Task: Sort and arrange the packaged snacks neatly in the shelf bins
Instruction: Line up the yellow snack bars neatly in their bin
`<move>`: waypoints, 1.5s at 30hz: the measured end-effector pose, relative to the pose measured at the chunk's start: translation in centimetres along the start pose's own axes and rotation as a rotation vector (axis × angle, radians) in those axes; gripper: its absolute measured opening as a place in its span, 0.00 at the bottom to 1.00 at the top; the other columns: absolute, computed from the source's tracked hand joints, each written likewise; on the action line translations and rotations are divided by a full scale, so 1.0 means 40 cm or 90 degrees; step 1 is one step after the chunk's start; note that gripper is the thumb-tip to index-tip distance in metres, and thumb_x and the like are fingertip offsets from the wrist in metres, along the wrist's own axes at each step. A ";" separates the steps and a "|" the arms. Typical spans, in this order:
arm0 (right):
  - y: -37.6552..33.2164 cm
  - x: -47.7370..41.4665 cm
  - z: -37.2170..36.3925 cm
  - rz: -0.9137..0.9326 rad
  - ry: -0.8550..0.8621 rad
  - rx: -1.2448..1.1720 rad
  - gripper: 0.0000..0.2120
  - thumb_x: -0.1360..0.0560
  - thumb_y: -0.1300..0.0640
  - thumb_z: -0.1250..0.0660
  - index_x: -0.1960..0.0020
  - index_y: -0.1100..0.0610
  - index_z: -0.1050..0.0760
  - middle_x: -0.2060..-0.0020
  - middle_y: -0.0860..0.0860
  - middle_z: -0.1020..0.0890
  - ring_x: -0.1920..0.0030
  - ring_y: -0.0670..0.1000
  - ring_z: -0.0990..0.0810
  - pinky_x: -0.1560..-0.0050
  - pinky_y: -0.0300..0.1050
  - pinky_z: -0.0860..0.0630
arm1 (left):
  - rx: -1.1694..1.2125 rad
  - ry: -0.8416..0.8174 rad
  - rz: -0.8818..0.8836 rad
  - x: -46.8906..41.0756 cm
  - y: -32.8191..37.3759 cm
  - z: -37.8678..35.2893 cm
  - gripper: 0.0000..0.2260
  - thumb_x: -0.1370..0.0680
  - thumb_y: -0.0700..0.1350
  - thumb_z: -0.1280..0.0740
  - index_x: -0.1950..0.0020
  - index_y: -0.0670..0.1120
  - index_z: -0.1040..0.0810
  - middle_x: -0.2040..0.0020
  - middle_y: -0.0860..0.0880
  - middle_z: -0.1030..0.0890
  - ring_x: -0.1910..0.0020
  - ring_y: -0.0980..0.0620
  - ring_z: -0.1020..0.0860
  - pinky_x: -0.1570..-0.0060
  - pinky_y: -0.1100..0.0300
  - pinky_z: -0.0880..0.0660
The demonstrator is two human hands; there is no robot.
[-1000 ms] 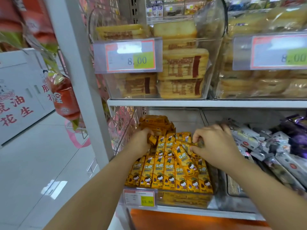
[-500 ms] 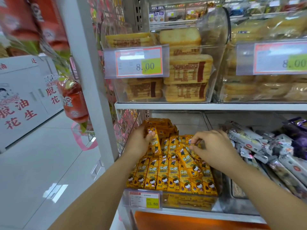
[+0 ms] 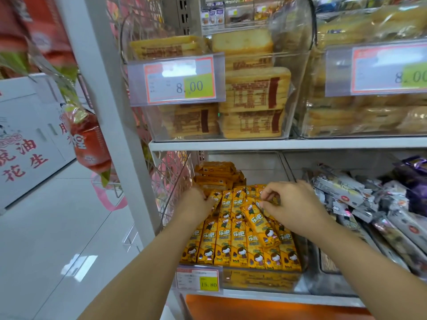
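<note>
Both hands, left [image 3: 196,203] and right [image 3: 292,207], pinch glossy oblong yellow snack packets [image 3: 242,241] in a clear plastic bin [image 3: 303,257].

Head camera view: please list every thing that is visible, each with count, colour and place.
Yellow-orange snack packets: many, in rows, clear lower-left bin.
One tilted yellow packet: lying across the rows.
Orange boxes: several, stacked behind the rows.
Pale toast packs: several, clear upper bins.
Silver and purple wrapped snacks: many, loose, lower-right bin.
Price tags: three, red-edged, on bin fronts.
Red hanging bag: one, left of the post.
Left hand: on the rows' back left.
Right hand: fingers over the tilted packet.
</note>
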State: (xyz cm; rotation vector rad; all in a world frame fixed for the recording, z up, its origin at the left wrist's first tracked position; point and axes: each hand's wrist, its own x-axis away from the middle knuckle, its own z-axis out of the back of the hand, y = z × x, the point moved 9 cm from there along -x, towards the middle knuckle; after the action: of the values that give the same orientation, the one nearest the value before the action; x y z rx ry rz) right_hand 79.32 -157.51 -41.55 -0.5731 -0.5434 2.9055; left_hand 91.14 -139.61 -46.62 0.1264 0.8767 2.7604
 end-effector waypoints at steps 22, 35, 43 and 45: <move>0.004 0.002 0.024 0.016 0.021 -0.119 0.07 0.26 0.56 0.31 0.59 0.45 0.25 0.63 0.36 0.23 0.59 0.35 0.26 0.46 0.36 0.28 | -0.156 -0.227 -0.066 -0.068 0.023 -0.084 0.21 0.21 0.46 0.34 0.29 0.50 0.31 0.30 0.46 0.30 0.36 0.46 0.27 0.39 0.57 0.30; 0.065 0.007 0.073 0.036 0.025 -0.169 0.08 0.26 0.60 0.32 0.56 0.47 0.24 0.59 0.34 0.25 0.53 0.27 0.29 0.56 0.20 0.37 | -0.142 -0.268 -0.294 -0.153 0.270 -0.209 0.19 0.21 0.40 0.36 0.30 0.50 0.29 0.32 0.51 0.26 0.36 0.52 0.27 0.47 0.70 0.35; 0.065 0.004 0.077 0.040 0.000 -0.164 0.05 0.25 0.59 0.33 0.51 0.53 0.20 0.59 0.35 0.26 0.54 0.26 0.30 0.52 0.20 0.36 | -0.277 -0.319 -0.331 -0.180 0.279 -0.261 0.17 0.22 0.44 0.36 0.33 0.52 0.26 0.34 0.50 0.25 0.36 0.51 0.28 0.46 0.65 0.35; 0.063 0.004 0.077 0.041 0.003 -0.163 0.05 0.25 0.59 0.32 0.51 0.53 0.20 0.59 0.35 0.26 0.53 0.27 0.30 0.52 0.20 0.36 | -0.279 -0.321 -0.334 -0.178 0.275 -0.259 0.16 0.22 0.43 0.36 0.35 0.51 0.24 0.35 0.49 0.24 0.36 0.50 0.27 0.46 0.64 0.34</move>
State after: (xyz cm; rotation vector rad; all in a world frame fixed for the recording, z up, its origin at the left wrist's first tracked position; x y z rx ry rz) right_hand 77.82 -160.80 -39.88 -0.6385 -0.9222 2.9126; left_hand 94.18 -155.89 -48.79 0.4203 0.1344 2.2017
